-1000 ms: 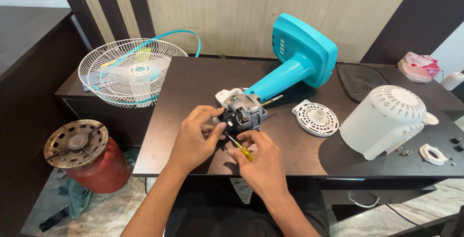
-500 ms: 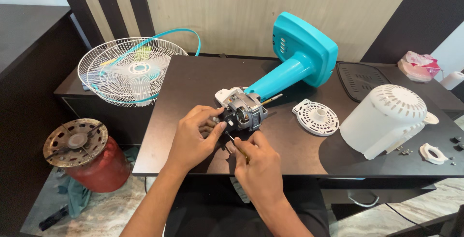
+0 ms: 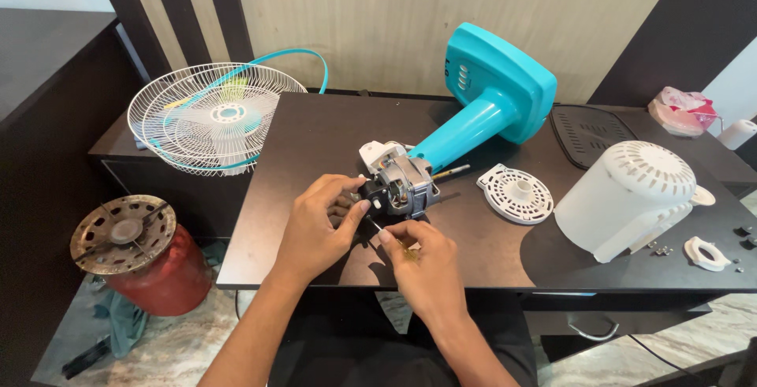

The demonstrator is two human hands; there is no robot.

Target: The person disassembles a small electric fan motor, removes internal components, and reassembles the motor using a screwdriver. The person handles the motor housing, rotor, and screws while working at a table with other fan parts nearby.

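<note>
On the dark brown tabletop (image 3: 315, 130), near the front edge, sits the bare metal fan motor with its white plastic end piece (image 3: 402, 182), still joined to the turquoise plastic fan stand and base (image 3: 493, 99) lying on its side behind it. From the head cam, the left hand (image 3: 319, 229) curls round the motor's near end, fingers touching it, thumb tucked by the shaft. The right hand (image 3: 418, 265) is pinched shut on a small yellow-handled screwdriver (image 3: 390, 241), tip aimed up at the motor; most of the handle is buried in the fist.

Stuff around: a white round vented plastic cover disc (image 3: 517, 194) just right of the motor, a big white domed plastic motor housing (image 3: 627, 198) further right, loose screws (image 3: 661, 250) beside it. A white wire fan grille with turquoise rim (image 3: 217, 115) hangs off the left end. A red gas cylinder with a rusty burner ring on top (image 3: 130, 253) stands on the floor.
</note>
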